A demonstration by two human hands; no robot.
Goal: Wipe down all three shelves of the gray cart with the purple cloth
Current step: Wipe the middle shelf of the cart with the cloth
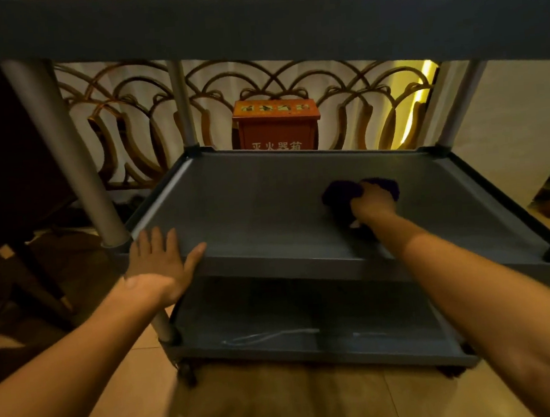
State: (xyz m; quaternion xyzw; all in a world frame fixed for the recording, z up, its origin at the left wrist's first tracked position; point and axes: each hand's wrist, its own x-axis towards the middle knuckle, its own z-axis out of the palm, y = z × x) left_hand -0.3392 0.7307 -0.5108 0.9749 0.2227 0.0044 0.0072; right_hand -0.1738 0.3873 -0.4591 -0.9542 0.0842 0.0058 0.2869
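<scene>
The gray cart fills the view with its three shelves: the top shelf (253,29) overhead, the middle shelf (250,203) in front of me, the bottom shelf (309,320) near the floor. My right hand (370,202) presses the purple cloth (340,193) onto the middle shelf, right of centre. The cloth bulges out on both sides of the fingers. My left hand (159,266) lies flat with fingers spread on the middle shelf's front left corner, thumb over the rim, holding nothing.
A red box with white characters (275,126) stands on the floor behind the cart, before a curved wooden screen (135,120). Dark furniture (7,163) stands at the left. Metal posts (58,143) carry the shelves. A white cord (270,336) lies on the bottom shelf.
</scene>
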